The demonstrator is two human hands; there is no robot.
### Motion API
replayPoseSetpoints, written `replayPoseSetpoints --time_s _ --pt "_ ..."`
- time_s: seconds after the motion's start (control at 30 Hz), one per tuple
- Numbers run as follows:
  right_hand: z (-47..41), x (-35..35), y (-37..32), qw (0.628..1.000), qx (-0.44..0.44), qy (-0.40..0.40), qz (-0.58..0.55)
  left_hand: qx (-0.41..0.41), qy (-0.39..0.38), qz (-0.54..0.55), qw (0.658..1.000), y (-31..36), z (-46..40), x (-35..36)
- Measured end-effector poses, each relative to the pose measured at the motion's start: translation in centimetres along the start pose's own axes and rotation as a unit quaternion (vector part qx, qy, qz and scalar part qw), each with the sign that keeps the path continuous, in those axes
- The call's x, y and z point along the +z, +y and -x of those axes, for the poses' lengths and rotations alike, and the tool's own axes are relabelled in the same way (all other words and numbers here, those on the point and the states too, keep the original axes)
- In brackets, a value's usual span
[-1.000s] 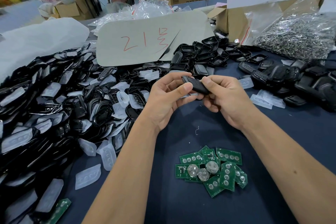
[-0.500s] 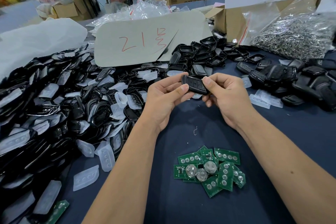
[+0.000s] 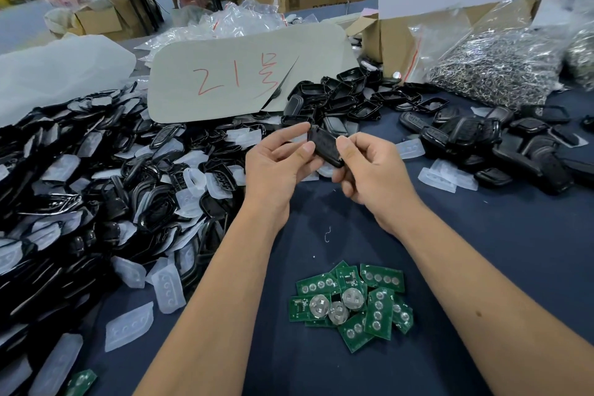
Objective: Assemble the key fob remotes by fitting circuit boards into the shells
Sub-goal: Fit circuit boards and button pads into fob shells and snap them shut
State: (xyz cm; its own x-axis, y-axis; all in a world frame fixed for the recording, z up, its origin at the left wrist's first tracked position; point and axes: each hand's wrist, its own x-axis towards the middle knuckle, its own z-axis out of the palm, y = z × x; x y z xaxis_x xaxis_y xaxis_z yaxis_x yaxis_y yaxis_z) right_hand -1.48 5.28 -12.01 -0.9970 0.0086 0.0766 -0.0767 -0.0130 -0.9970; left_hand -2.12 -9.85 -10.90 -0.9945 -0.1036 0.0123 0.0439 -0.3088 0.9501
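Two sets of fingers (image 3: 308, 147) are pinching one black key fob shell (image 3: 324, 146) above the surface (image 3: 482, 260): your left hand (image 3: 276, 170) is gripping its near end, your right hand (image 3: 373, 170) its lower edge. Keep squeezing evenly along the seam, judging it nearly closed. Circuit boards (image 3: 352, 302) are waiting nearer you; loose shells (image 3: 96, 186) and clear button pads (image 3: 167, 289) are crowding your left.

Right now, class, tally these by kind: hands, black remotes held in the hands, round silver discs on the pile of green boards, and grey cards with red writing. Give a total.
Hands: 2, the left hand and the right hand
black remote held in both hands: 1
silver discs: 3
grey card: 1
Total: 7
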Motion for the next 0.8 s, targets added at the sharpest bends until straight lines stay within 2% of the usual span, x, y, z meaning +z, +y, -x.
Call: replayPoseSetpoints --time_s 0.13,0.27,0.37,0.47,0.53,0.63,0.67,0.73,0.8 --pt "-0.2 -0.2 0.1 0.997 -0.029 0.069 0.011 0.025 -0.003 -0.071 0.997 0.4 -0.9 2.0" --pt "-0.3 -0.5 0.1 0.974 -0.039 0.220 -0.027 0.018 -0.039 -0.125 0.991 0.1 -2.7 7.0" --pt "-0.8 -1.4 -0.4 0.911 -0.003 0.370 -0.181 0.032 -0.125 -0.207 0.970 -1.0 -3.1 11.3" --pt "-1.3 -2.7 -0.5 0.863 0.012 0.474 -0.172 0.053 -0.208 -0.259 0.942 -1.9 -2.5 14.2" --pt "-1.4 -3.3 -0.6 0.847 0.007 0.495 -0.192 0.062 -0.216 -0.274 0.935 -2.1 -2.3 14.9" --pt "-1.3 -3.3 -1.1 0.838 -0.018 0.463 -0.289 0.108 -0.177 -0.314 0.927 -2.1 -2.7 13.9" --pt "-1.3 -3.3 -1.2 0.840 -0.027 0.453 -0.299 0.149 -0.148 -0.372 0.904 -2.0 -3.2 13.2" --pt "-1.3 -3.2 -1.2 0.851 -0.036 0.443 -0.280 0.208 -0.106 -0.522 0.821 -1.7 -4.3 11.5" --pt "-1.1 -3.0 -1.0 0.867 -0.039 0.433 -0.245 0.212 -0.082 -0.632 0.741 -1.3 -5.3 9.9"
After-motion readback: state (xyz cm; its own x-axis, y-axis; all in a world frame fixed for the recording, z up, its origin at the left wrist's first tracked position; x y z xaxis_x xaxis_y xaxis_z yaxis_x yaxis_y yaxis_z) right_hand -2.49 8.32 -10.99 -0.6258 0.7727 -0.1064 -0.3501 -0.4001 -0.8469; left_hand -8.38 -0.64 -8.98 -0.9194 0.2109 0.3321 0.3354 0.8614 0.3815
